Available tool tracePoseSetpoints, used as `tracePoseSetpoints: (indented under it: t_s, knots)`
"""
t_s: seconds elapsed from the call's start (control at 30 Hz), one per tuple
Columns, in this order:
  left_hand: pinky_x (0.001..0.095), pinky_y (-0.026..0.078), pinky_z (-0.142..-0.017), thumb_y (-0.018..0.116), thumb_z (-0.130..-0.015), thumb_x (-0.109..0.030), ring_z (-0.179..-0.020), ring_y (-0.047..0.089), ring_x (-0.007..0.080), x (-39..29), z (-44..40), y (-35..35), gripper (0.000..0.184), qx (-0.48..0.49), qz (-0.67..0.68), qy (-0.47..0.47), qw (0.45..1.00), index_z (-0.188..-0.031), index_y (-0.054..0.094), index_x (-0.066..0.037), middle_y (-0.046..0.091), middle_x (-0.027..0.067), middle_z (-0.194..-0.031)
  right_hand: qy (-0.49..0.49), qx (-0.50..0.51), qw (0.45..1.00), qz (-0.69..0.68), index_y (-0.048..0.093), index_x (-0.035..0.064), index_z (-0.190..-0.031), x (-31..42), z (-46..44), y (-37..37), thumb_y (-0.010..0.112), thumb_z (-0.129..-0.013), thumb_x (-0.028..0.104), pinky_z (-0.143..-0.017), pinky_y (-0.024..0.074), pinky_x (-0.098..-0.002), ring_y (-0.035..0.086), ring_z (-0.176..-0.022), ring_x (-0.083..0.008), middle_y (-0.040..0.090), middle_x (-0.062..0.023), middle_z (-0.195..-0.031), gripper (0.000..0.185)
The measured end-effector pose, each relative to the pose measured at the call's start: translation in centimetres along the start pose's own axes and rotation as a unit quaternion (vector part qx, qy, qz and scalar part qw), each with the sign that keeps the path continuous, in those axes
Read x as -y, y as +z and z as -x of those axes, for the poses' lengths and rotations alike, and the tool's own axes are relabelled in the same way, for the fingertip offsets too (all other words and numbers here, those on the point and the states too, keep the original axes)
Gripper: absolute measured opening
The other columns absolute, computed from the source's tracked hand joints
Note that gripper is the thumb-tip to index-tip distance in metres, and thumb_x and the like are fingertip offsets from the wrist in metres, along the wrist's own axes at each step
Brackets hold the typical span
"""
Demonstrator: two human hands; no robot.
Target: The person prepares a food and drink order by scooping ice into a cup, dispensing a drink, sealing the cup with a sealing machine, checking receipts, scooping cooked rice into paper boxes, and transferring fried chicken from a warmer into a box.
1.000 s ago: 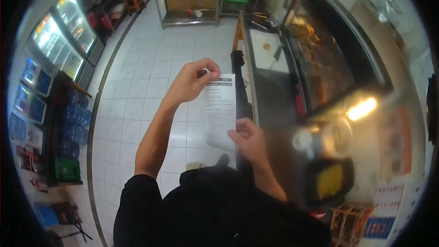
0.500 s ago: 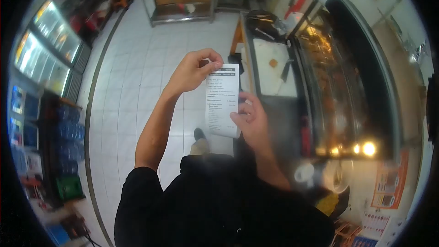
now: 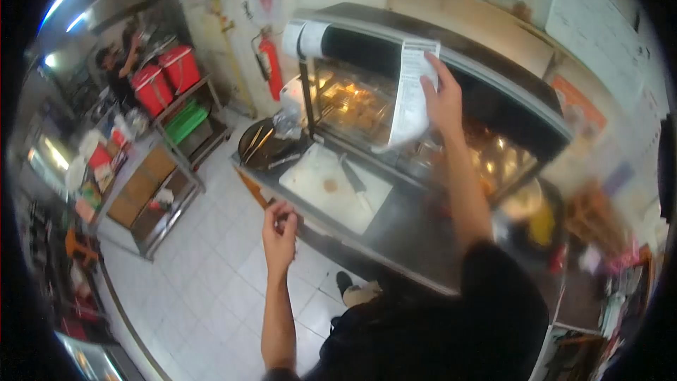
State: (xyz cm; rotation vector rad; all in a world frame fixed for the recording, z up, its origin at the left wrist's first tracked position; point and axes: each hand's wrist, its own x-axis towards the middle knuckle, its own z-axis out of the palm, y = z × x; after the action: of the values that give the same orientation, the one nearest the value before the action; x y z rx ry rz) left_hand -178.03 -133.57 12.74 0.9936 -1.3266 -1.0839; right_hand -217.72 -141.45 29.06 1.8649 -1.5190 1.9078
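Nearest the camera, at lower centre of the frame, your left hand (image 3: 280, 234) was out over the edge of the dark counter (image 3: 416, 236), with its fingers curled in toward the thumb; whether the fingertips met or had hold of anything, you could not tell from this view. Your right hand (image 3: 444, 102), right of centre and higher up, was partly closed, pinching the long white receipt (image 3: 411, 102) by its upper right edge between thumb and fingers. The receipt hung in front of the glass food case (image 3: 363, 46), its lower end curling toward the left. Below your right hand, down at lower centre, a shoe (image 3: 343, 281) showed on the tiled floor (image 3: 211, 275). On the counter, at centre, a white cutting board (image 3: 307, 178) lay flat with a knife (image 3: 355, 180) and a small brown spot on it. Just beside its upper left end sat a round black tray (image 3: 282, 149) with tongs across it. Beyond, a red fire extinguisher (image 3: 270, 63) hung on the wall at upper centre-left. Farther off, at upper left, two red boxes (image 3: 151, 90) stood above a green tray (image 3: 185, 121), and another person (image 3: 116, 74) was behind them.
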Motion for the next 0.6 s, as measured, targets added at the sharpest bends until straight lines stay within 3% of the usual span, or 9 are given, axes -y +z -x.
tracePoseSetpoints:
  t_s: [0.13, 0.23, 0.3, 0.5, 0.57, 0.6]
  knots:
    - [0.0226, 0.046, -0.058, 0.062, -0.094, -0.006, -0.068, 0.056, 0.0090, 4.8, -3.0, 0.0, 0.039, 0.035, 0.010, -0.059, 0.998, -0.131, 0.050, -0.001, 0.061, 0.0084, -0.112, 0.047, -0.049, 0.990, 0.126, 0.062, -0.0014, -0.130, -4.1, -3.8, -1.1, 0.062, -0.090, -0.001, -0.099, 0.0454, -0.0305, 0.062, -0.113, -0.0208, 0.066, -0.0146, -0.126, 0.040]
    - [0.0234, 0.046, -0.056, 0.062, -0.093, -0.005, -0.067, 0.057, 0.0102, 6.4, -5.6, -1.2, 0.040, 0.066, 0.004, -0.069, 0.995, -0.130, 0.049, -0.002, 0.061, 0.0077, -0.113, 0.058, -0.069, 0.988, 0.123, 0.066, -0.0020, -0.123, -4.0, -4.2, -0.1, 0.065, -0.089, 0.002, -0.095, 0.0478, -0.0297, 0.064, -0.107, -0.0182, 0.070, -0.0140, -0.118, 0.035]
    - [0.0238, 0.046, -0.056, 0.062, -0.093, -0.006, -0.067, 0.058, 0.0111, 7.3, -7.3, -2.8, 0.039, 0.080, -0.034, -0.100, 0.991, -0.130, 0.049, -0.001, 0.061, 0.0065, -0.113, 0.131, -0.081, 0.987, 0.041, 0.070, 0.0018, -0.118, -3.7, -3.5, 2.2, 0.067, -0.086, 0.010, -0.098, 0.0477, -0.0347, 0.067, -0.111, -0.0275, 0.071, -0.0184, -0.117, 0.033]
    - [0.0257, 0.047, -0.057, 0.060, -0.095, -0.009, -0.067, 0.060, 0.0136, 14.7, -9.6, -10.1, 0.044, 0.080, -0.095, -0.186, 0.975, -0.136, 0.044, -0.003, 0.059, 0.0080, -0.117, 0.190, -0.132, 0.973, 0.015, 0.071, 0.0002, -0.117, -3.3, -5.7, 7.0, 0.068, -0.086, 0.013, -0.094, 0.0495, -0.0338, 0.069, -0.106, -0.0262, 0.071, -0.0201, -0.115, 0.033]
    - [0.0263, 0.047, -0.057, 0.060, -0.095, -0.011, -0.068, 0.061, 0.0146, 17.3, -10.3, -12.5, 0.043, 0.051, -0.102, -0.230, 0.967, -0.135, 0.045, -0.003, 0.059, 0.0091, -0.116, 0.149, -0.134, 0.970, 0.138, 0.068, -0.0024, -0.122, -3.6, -6.8, 8.5, 0.066, -0.091, 0.010, -0.079, 0.0508, -0.0258, 0.066, -0.091, -0.0137, 0.073, -0.0138, -0.104, 0.034]
    - [0.0263, 0.047, -0.057, 0.060, -0.095, -0.011, -0.068, 0.061, 0.0146, 18.3, -10.3, -13.7, 0.043, 0.060, -0.101, -0.231, 0.966, -0.135, 0.045, -0.003, 0.059, 0.0091, -0.116, 0.151, -0.138, 0.968, 0.145, 0.068, -0.0024, -0.122, -3.6, -6.7, 9.0, 0.066, -0.091, 0.010, -0.079, 0.0508, -0.0258, 0.066, -0.091, -0.0137, 0.073, -0.0138, -0.104, 0.034]
